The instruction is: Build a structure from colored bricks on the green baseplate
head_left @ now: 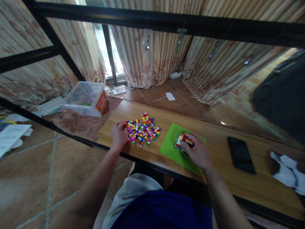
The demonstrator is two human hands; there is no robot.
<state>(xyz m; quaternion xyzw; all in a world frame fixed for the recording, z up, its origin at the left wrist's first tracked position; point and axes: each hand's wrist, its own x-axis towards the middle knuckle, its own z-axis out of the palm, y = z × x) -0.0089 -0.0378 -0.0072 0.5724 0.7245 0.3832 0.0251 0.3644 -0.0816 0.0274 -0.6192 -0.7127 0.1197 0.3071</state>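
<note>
A loose pile of small multicoloured toy bricks [144, 131] is spread over the left half of the wooden table. At the pile's left edge is my left hand [119, 135], fingers curled in against the bricks; whatever is between the fingertips is too small to make out. To the right lies a green studded baseplate [170, 140], set at an angle. A low brick structure [180, 141] in white, red, yellow and blue stands on it. My right hand [196, 148] grips this structure from the right, thumb in front and fingers behind, covering its right part.
A black phone [241, 155] lies on the table [219, 143] to the right, with crumpled white paper [287, 170] beyond it. A clear plastic box [87, 98] sits on the floor past the left end. A black metal frame [152, 16] crosses above.
</note>
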